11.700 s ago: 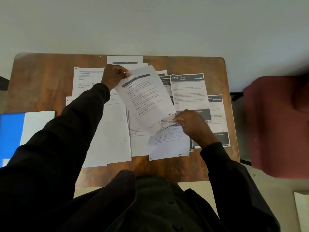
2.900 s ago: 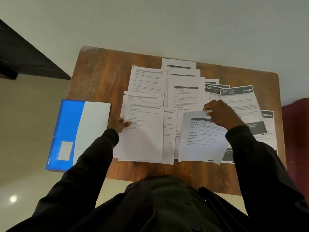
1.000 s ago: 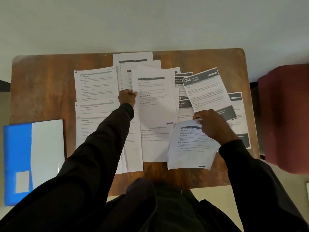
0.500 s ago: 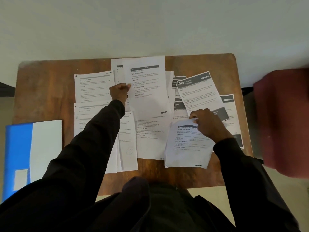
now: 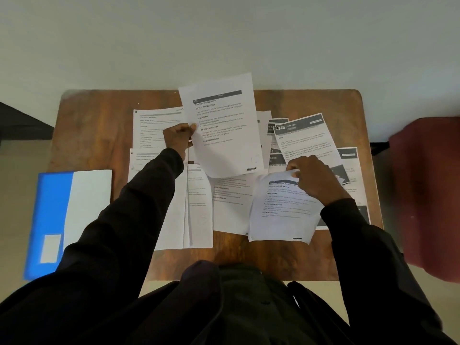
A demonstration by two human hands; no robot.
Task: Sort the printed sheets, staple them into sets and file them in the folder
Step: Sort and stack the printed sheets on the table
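Several printed sheets lie spread over the brown wooden table [image 5: 94,125]. My left hand [image 5: 178,139] pinches the left edge of one printed sheet [image 5: 224,135] and holds it raised above the middle of the spread. My right hand [image 5: 313,178] grips the top edge of a thin stack of sheets [image 5: 281,212] at the front right of the table. Sheets with dark headers [image 5: 306,138] lie fanned at the right. A blue and white folder [image 5: 69,220] lies shut at the table's front left corner, jutting past the edge. No stapler shows.
A dark red seat [image 5: 430,195] stands close to the table's right side. Pale floor lies beyond the table's far edge. A dark object [image 5: 22,123] sits off the table's left. My dark sleeves and body cover the front edge.
My left hand has lifted the sheet it took from the middle of the spread higher and farther from me. My right hand has kept its hold on the front right stack.
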